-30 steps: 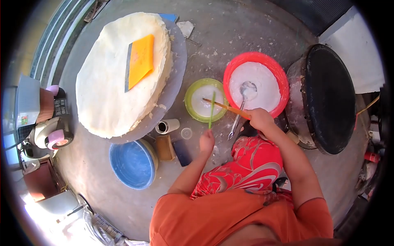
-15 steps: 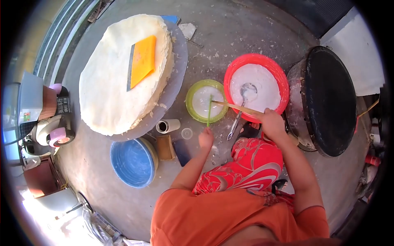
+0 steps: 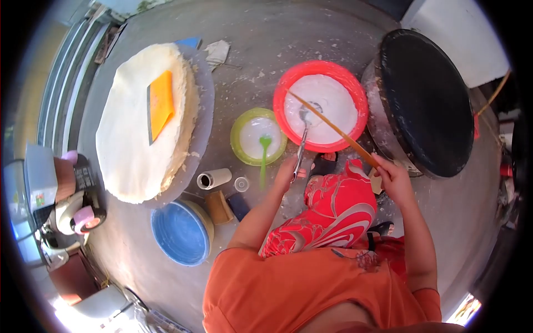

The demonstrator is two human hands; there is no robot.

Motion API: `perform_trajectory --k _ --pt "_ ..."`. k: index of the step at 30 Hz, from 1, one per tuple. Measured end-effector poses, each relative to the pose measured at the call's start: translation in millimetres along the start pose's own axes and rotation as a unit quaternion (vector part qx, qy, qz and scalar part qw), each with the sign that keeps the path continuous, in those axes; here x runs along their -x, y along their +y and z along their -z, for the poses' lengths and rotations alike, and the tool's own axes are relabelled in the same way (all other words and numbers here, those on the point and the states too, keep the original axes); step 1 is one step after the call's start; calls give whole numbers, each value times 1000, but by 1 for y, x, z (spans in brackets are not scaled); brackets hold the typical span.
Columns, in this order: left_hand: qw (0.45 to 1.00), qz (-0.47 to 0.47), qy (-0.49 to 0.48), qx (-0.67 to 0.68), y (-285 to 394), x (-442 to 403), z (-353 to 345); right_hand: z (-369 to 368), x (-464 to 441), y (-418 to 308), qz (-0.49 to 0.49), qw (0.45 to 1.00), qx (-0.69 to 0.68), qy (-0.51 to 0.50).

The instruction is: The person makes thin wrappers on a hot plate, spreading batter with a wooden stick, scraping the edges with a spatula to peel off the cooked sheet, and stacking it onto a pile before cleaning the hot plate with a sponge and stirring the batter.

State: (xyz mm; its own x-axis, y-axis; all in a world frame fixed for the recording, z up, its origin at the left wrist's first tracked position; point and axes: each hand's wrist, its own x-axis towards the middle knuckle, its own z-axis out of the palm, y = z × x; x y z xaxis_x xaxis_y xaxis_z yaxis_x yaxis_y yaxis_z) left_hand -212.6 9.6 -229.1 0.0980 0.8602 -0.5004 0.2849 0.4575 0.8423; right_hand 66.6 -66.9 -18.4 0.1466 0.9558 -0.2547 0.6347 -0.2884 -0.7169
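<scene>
My left hand (image 3: 288, 169) is closed around the handle of a metal ladle (image 3: 303, 136), whose bowl sits in the white batter (image 3: 336, 105) of a red basin (image 3: 282, 119). My right hand (image 3: 393, 180) grips one end of a long flat wooden stick (image 3: 347, 137). The stick slants over the basin, its far tip near the left rim. Left of the basin, a yellow-green bowl (image 3: 239, 147) holds white liquid, with a green spatula (image 3: 265, 145) leaning in it. To the right is a large round black griddle (image 3: 427, 102).
A tall stack of thin pale sheets (image 3: 125, 139) carries an orange scraper (image 3: 161, 105). Nearer me are a blue basin (image 3: 180, 233), a white bottle (image 3: 215, 178) lying open, a small round lid (image 3: 241, 184) and a brown block (image 3: 219, 207).
My left hand has let go of the green spatula and taken the ladle handle. My right hand has moved the wooden stick from the yellow-green bowl to over the red basin. The view has shifted.
</scene>
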Motion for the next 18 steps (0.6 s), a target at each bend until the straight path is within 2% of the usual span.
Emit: perform_trajectory --k 1,2,3,5,6,9,10,11,12,13,15,16,17,18 --pt "906 288 -179 253 17 -10 -3 9 13 1 -5 1000 -2 10" --pt "817 327 -300 368 28 -20 -2 19 27 5 -78 992 -101 8" --pt "818 329 -305 360 45 -22 -10 28 42 8 -148 969 -199 5" --pt "779 354 -199 477 81 -22 -30 41 66 14 -165 954 -251 18" --pt "810 340 -195 437 90 -24 -36 45 78 19 -164 949 -268 30" --pt "810 316 -231 437 78 -53 -36 58 104 22 -169 937 -299 60" --pt "904 287 -112 295 75 -50 -46 61 109 24 -177 932 -309 64" --pt "907 284 -115 289 101 -27 -46 62 114 29 -176 930 -315 70" --pt "962 189 -99 167 116 -6 -41 61 119 35 -173 927 -324 81" --pt "992 91 -82 41 120 5 -37 60 123 40 -172 923 -333 91" --pt "992 95 -77 24 104 9 -33 57 126 47 -181 917 -342 98" --pt "981 -48 -38 -185 74 -4 -35 56 125 51 -184 915 -343 105" --pt "905 -192 4 -380 33 -25 -37 54 122 56 -171 922 -333 102" --pt "903 -196 0 -383 35 -26 -42 57 125 59 -173 920 -336 107"
